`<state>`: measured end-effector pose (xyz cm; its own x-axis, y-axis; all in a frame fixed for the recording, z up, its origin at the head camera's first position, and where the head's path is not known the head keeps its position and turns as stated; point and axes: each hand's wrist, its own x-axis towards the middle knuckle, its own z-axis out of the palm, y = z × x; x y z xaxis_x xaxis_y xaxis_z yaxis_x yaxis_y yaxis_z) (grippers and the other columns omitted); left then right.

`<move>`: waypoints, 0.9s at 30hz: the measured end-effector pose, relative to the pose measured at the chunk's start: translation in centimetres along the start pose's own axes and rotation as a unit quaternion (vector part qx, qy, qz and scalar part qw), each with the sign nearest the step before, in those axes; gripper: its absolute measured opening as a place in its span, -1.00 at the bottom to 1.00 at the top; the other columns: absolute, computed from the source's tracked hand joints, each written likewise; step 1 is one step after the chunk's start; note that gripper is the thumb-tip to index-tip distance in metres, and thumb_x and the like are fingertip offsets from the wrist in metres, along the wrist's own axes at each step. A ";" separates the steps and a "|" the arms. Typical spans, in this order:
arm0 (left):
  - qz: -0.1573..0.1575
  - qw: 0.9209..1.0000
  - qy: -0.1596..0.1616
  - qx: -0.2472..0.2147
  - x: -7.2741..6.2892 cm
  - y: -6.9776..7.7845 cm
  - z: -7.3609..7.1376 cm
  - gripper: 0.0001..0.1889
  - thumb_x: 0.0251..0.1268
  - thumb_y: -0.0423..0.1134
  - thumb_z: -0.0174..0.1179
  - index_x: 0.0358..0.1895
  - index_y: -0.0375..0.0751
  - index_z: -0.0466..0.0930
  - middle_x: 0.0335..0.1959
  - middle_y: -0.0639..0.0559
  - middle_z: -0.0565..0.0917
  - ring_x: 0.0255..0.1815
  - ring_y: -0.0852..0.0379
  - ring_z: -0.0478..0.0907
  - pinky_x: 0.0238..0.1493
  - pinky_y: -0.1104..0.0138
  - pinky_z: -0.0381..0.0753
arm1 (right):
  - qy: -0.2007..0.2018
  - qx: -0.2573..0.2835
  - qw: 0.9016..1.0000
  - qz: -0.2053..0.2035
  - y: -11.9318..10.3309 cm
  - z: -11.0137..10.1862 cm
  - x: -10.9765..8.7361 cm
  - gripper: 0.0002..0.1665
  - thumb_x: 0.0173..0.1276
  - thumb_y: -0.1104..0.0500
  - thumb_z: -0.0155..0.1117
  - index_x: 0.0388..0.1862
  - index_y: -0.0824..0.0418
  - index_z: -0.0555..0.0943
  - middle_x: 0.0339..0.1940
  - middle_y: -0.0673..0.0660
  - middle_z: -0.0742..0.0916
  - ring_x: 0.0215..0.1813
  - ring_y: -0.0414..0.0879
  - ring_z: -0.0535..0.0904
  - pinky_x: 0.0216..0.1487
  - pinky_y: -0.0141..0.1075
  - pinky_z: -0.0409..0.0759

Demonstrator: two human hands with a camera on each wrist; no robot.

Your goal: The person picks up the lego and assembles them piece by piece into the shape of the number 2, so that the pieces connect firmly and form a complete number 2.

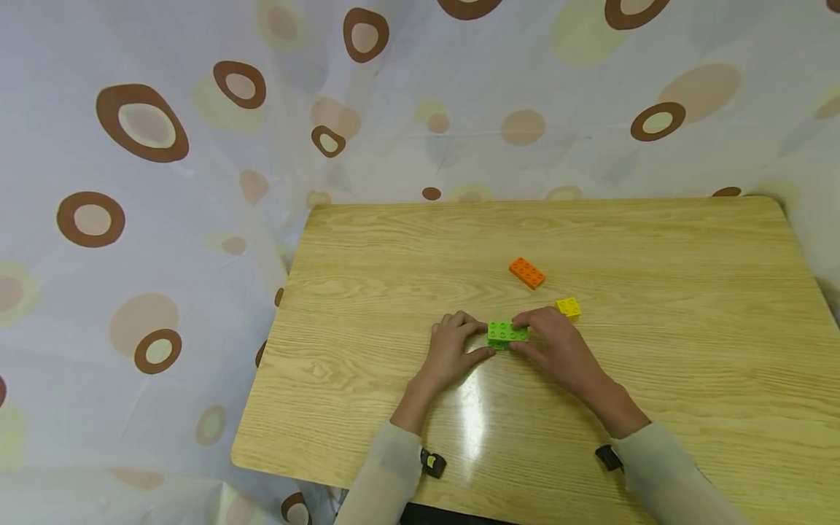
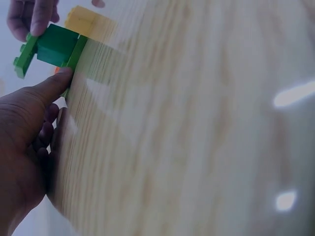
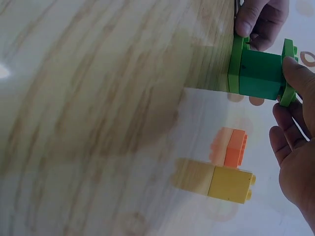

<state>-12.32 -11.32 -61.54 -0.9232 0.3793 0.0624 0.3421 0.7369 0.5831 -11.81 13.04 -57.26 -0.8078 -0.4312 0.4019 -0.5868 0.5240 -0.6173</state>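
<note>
While handheld, bricks (image 1: 507, 333) inside table edges (image 1: 525, 205)

Over my feed I count two thin light green toy bricks (image 1: 502, 332), one dark green block (image 3: 261, 74), one orange eight-stud brick (image 1: 527, 273) and one yellow four-stud brick (image 1: 568, 307) on one desk (image 1: 367, 292), plus one left hand (image 1: 451, 350) and one right hand (image 1: 559, 348).
</note>
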 end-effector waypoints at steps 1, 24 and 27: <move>-0.001 1.000 0.000 0.000 0.0 0.0 0.0 -0.51 0.38 0.16 0.40 0.26 0.03 0.71 0.07 0.17 0.61 0.05 0.15 0.45 0.07 0.21 0.31 | -0.002 -0.002 1.000 0.001 0.0 0.1 0.0 -0.52 0.11 0.31 0.70 -0.01 0.22 0.69 0.02 0.11 0.78 0.10 0.05 0.64 0.12 -0.04 0.56; 0.001 1.000 0.009 0.006 0.0 0.2 0.0 -0.51 0.36 0.15 0.41 0.24 0.02 0.73 0.05 0.17 0.61 0.04 0.15 0.46 0.07 0.22 0.32 | -0.012 -0.015 1.000 0.011 -0.2 0.3 0.2 -0.52 0.18 0.25 0.67 0.09 0.23 0.73 0.04 0.10 0.81 0.11 0.06 0.66 0.12 0.05 0.62; 0.000 1.000 0.009 0.007 0.0 0.1 0.0 -0.51 0.36 0.15 0.41 0.24 0.01 0.73 0.05 0.17 0.62 0.04 0.14 0.46 0.07 0.22 0.33 | -0.012 -0.018 1.000 0.009 -0.2 0.3 0.2 -0.53 0.18 0.25 0.67 0.08 0.23 0.74 0.03 0.11 0.81 0.10 0.06 0.66 0.11 0.06 0.62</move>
<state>-12.23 -11.22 -61.49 -0.9265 0.3684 0.0766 0.3435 0.7450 0.5718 -11.81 12.60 -57.27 -0.8175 -0.4378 0.3742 -0.5734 0.5575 -0.6004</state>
